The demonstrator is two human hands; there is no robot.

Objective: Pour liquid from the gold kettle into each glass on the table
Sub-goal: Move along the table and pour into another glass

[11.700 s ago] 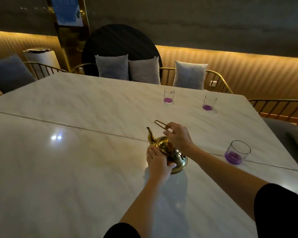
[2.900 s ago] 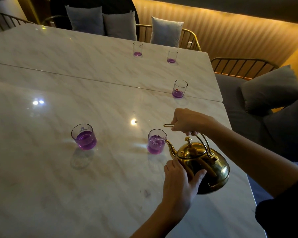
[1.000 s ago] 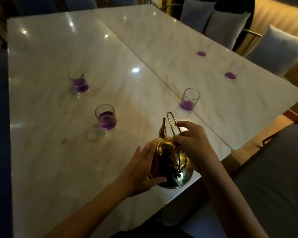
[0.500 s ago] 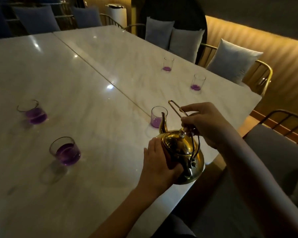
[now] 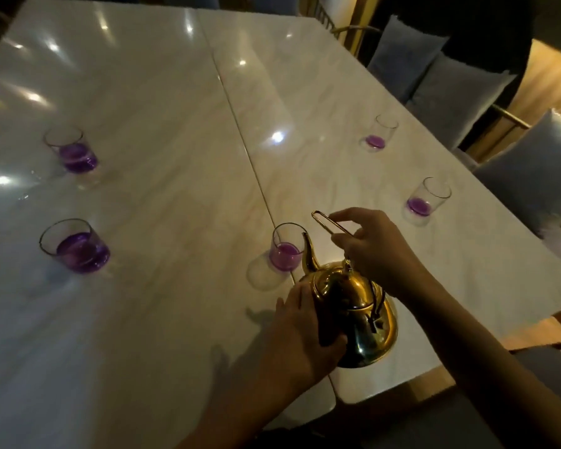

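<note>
The gold kettle (image 5: 353,306) sits at the near right of the pale marble counter (image 5: 162,163), close to its near edge, its spout pointing to the far side toward the nearest glass (image 5: 287,247); the spout tip stands just beside that glass's rim — whether it touches cannot be told. The right hand (image 5: 376,251) is closed around the kettle's wire handle, fingers curled over the loop, forefinger stretched along it; the left hand (image 5: 302,338) lies flat against the kettle's left flank, fingers pressed together, thumb wrapped under toward the base; whether the kettle rests on the counter or is held just above it cannot be told.

The nearest glass holds a shallow layer of purple liquid; it stands right at the seam that runs near to far across the counter. Two fuller glasses stand well to the left — one nearer (image 5: 73,246), one farther (image 5: 72,150); both hold more purple liquid. On the right half, two more glasses stand apart from the kettle: one at mid-distance (image 5: 426,199), one farther (image 5: 381,131); each holds only a thin purple layer at the bottom. Grey cushions (image 5: 447,85) line the seating beyond the counter's right edge.
</note>
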